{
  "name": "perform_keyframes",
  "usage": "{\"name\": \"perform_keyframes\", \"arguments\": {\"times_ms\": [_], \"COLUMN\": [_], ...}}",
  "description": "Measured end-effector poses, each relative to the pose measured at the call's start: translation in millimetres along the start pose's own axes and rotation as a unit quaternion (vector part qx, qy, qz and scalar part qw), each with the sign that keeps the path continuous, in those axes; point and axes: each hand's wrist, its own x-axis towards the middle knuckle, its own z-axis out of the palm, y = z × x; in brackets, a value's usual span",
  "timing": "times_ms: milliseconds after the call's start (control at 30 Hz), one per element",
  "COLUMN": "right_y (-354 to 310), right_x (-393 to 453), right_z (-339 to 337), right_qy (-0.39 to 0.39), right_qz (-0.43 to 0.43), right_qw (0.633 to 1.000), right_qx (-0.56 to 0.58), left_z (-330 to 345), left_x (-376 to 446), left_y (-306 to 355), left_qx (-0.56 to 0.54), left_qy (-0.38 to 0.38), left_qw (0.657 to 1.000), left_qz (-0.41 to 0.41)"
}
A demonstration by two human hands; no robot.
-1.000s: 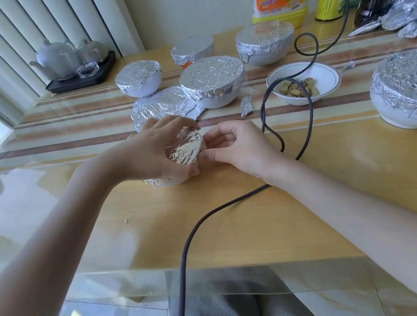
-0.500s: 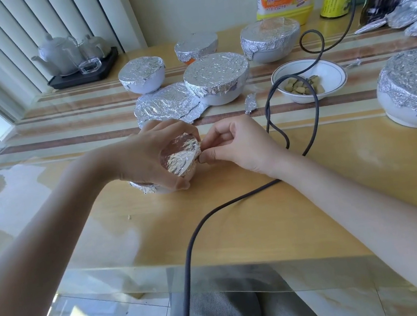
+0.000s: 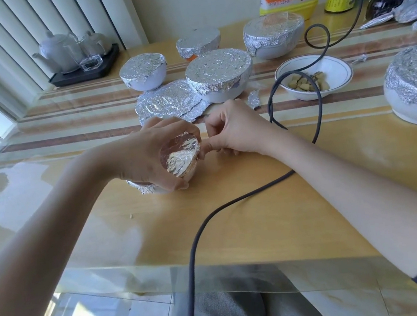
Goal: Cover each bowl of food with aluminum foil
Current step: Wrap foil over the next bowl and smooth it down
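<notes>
Small foil-covered bowl (image 3: 179, 159) near the tabletop (image 3: 235, 207) front edge. Left hand (image 3: 153, 155) curls round it, tilting it; right hand (image 3: 235, 130) pinches foil at its rim.

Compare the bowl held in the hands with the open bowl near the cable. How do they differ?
The held bowl is foil-covered; the open bowl shows its food. The held bowl is tilted in the left hand; the open bowl sits flat, untouched. The held bowl looks smaller. Both are white.
</notes>
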Motion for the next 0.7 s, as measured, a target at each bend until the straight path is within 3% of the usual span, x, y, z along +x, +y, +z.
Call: {"name": "perform_keyframes", "arguments": {"times_ms": [100, 233, 400, 567, 700], "right_y": [-1, -2, 1, 2, -4], "right_x": [-6, -3, -1, -5, -5], "right_z": [-5, -6, 0, -11, 0], "right_qy": [-0.055, -0.039, -0.031, -0.096, -0.049], "right_qz": [-0.001, 0.0, -0.013, -0.011, -0.04], "right_qw": [0.997, 0.994, 0.998, 0.995, 0.994], "right_qx": [0.052, 0.1, 0.061, 0.001, -0.086], "left_z": [0, 0, 1, 0, 0], "left_x": [-1, 0, 0, -1, -2], "left_y": [1, 0, -1, 2, 3], "left_qx": [-0.001, 0.0, -0.004, -0.018, -0.024], "left_qy": [-0.002, -0.004, 0.001, 0.002, 0.003], "left_qw": [1.0, 1.0, 1.0, 1.0, 1.0], "left_qz": [0.002, 0.004, 0.002, -0.005, 0.001]}}
